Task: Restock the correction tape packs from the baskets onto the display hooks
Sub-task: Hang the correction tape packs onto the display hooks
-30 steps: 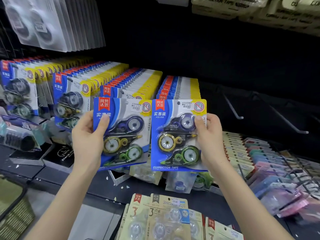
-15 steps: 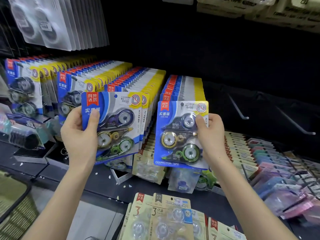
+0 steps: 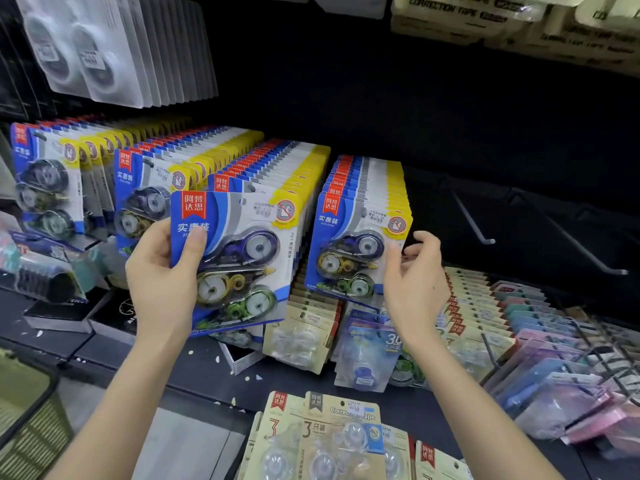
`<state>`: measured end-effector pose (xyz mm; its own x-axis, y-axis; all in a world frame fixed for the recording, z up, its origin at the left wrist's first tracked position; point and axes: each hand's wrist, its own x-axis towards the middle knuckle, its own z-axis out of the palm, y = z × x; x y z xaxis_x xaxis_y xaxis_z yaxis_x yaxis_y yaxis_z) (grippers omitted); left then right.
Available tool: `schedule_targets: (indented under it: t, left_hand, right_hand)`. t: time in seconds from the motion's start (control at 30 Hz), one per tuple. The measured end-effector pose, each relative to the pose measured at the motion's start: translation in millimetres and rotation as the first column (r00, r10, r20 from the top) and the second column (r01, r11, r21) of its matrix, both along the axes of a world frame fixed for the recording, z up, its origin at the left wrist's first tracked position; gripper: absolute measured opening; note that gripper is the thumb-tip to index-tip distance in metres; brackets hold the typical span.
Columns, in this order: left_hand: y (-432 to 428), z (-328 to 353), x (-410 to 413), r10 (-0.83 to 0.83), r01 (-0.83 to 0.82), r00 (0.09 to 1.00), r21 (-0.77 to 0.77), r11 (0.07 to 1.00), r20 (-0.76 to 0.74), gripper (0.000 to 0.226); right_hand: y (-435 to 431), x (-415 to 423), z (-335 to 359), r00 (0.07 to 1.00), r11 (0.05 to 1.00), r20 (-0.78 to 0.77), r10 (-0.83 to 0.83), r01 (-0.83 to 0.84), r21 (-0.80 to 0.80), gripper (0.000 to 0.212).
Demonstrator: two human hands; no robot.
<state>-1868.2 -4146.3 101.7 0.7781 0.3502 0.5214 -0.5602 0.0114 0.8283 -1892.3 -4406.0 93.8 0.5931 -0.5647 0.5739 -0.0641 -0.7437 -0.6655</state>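
Observation:
My left hand [image 3: 162,271] grips a blue correction tape pack [image 3: 239,258] by its left edge, thumb across the front, holding it in front of the third hanging row. Another blue pack [image 3: 349,251] hangs at the front of the rightmost full row [image 3: 367,174]. My right hand [image 3: 412,282] hovers just right of that pack with fingers loosely spread, holding nothing. Two bare metal hooks [image 3: 474,220] [image 3: 585,251] jut out of the dark back panel to the right.
More rows of blue packs [image 3: 145,181] hang at the left. Beige packs [image 3: 332,434] hang low in front, pastel packs [image 3: 561,358] at the right. A green basket [image 3: 24,420] sits at lower left. White packs [image 3: 104,46] hang above.
My right hand has let go of its pack, which now hangs on the rightmost row. My left hand has carried its pack rightward, in front of the third row.

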Motion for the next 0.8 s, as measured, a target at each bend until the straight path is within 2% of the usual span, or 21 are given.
schedule_targets:
  t: [0.03,0.1,0.2,0.27,0.33,0.4,0.47,0.5,0.57,0.63,0.67,0.8]
  left_hand:
    - [-2,0,-1,-0.040,0.040,0.999,-0.022,0.999,-0.012,0.019]
    - [-9,1,-6,-0.134,0.131,0.990,-0.063,0.989,-0.039,0.013]
    - [-27,2,-16,-0.268,0.258,0.961,-0.116,0.959,-0.076,0.015]
    - [-39,0,-22,-0.326,0.310,0.940,-0.149,0.939,-0.098,0.017]
    - [-46,-3,-23,-0.365,0.344,0.922,-0.161,0.925,-0.126,0.019]
    - [-51,-5,-21,-0.393,0.375,0.906,-0.133,0.918,-0.157,0.019]
    - [-52,-6,-17,-0.374,0.377,0.914,-0.013,0.926,-0.156,0.012]
    - [-50,-7,-14,-0.328,0.342,0.934,0.085,0.936,-0.141,0.007]
    - [-44,-10,-5,-0.118,0.127,0.992,0.357,0.925,-0.046,0.012]
    - [-38,-14,8,0.096,-0.143,0.989,0.581,0.801,0.111,0.029]
    - [-36,-15,14,0.150,-0.210,0.978,0.636,0.743,0.147,0.035]
    - [-41,-23,30,0.206,-0.237,0.969,0.742,0.627,0.135,0.048]
  right_hand:
    - [5,-7,4,0.998,0.999,0.042,0.053,-0.053,0.003,0.040]
    - [18,-21,13,0.960,0.956,0.078,0.267,-0.275,0.104,0.035]
    - [40,-32,26,0.785,0.705,0.094,0.613,-0.597,0.384,0.036]
    - [47,-32,25,0.709,0.588,0.139,0.692,-0.664,0.463,0.034]
    - [48,-30,21,0.704,0.539,0.213,0.677,-0.672,0.508,0.018]
    - [44,-29,17,0.734,0.520,0.273,0.622,-0.648,0.556,0.012]
    - [39,-28,18,0.762,0.536,0.305,0.571,-0.627,0.565,0.010]
    - [35,-26,20,0.778,0.559,0.311,0.546,-0.615,0.557,0.010]
    - [27,-24,24,0.808,0.599,0.323,0.493,-0.584,0.548,0.010]
    - [18,-19,28,0.829,0.624,0.326,0.454,-0.557,0.548,0.010]
    - [14,-16,30,0.840,0.636,0.322,0.438,-0.542,0.550,0.012]
    - [6,-2,34,0.873,0.678,0.289,0.394,-0.488,0.550,0.013]
